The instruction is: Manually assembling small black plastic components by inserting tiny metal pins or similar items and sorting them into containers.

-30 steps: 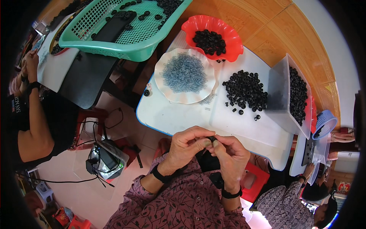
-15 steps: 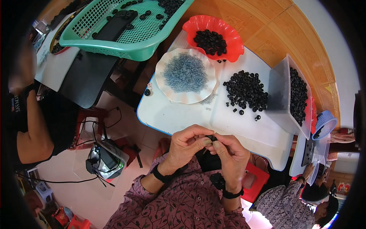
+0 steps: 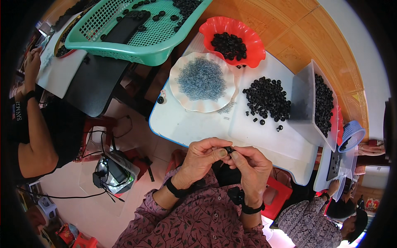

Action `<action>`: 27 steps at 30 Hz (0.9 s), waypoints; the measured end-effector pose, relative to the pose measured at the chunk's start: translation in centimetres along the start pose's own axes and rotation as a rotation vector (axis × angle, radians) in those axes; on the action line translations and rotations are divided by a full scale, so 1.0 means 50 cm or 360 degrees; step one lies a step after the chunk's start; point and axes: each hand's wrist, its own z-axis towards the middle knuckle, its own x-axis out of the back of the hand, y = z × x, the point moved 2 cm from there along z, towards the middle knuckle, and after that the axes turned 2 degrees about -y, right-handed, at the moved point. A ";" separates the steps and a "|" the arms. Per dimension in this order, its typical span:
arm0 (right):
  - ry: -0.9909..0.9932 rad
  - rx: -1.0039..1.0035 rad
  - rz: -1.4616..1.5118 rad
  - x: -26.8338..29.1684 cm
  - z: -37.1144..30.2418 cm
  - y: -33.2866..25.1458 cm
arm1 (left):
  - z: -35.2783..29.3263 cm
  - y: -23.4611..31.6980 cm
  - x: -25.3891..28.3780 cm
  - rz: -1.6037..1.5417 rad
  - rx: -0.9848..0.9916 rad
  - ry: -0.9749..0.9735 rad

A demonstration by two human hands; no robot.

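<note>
My left hand (image 3: 202, 159) is closed in a pinch of thumb and forefinger on a small black round part (image 3: 228, 149), just off the table's near edge. My right hand (image 3: 251, 167) meets it from the other side, its thumb and fingertips closed on the same part. Fingers cover most of that piece. Beyond my hands, on the white table (image 3: 182, 130), a loose pile of black ring-like parts (image 3: 269, 99) lies right of centre. To its left stands a white wavy-edged plate (image 3: 175, 91) heaped with tiny bluish-grey pieces (image 3: 202, 78).
A tilted clear bin (image 3: 302, 105) of black parts stands at the right, a red wavy bowl (image 3: 257, 43) at the back. A green basket (image 3: 149, 57) rests far left. Co-workers sit left, where an arm (image 3: 41, 144) shows, and lower right, in a patterned shirt (image 3: 306, 223).
My hands have shifted very slightly down and right, still pinching the black part between them. At the far left, the co-worker's blurred hand now shows sharply, a little higher.
</note>
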 end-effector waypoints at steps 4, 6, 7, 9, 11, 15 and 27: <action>-0.0001 0.0011 -0.0009 -0.003 0.000 -0.002 | 0.001 0.002 -0.002 0.0033 -0.0030 0.0004; -0.0003 0.0010 -0.0038 -0.004 -0.001 -0.002 | 0.001 0.003 -0.001 0.0076 -0.0029 0.0016; 0.0010 0.0040 -0.0063 -0.006 -0.001 -0.003 | 0.001 0.003 -0.001 0.0097 -0.0028 0.0022; 0.0038 0.0098 -0.0114 -0.010 -0.003 -0.002 | 0.001 0.007 -0.002 0.0277 -0.0063 0.0029; 0.0051 0.0215 -0.0272 -0.008 -0.003 0.001 | 0.001 0.015 -0.005 0.0439 -0.0101 0.0015; 0.0067 0.0394 -0.0544 -0.012 -0.004 -0.001 | 0.000 0.026 -0.009 0.0592 -0.0168 -0.0020; -0.0210 0.0256 -0.0214 0.012 0.010 -0.009 | -0.003 0.018 0.001 0.0432 -0.0090 0.0008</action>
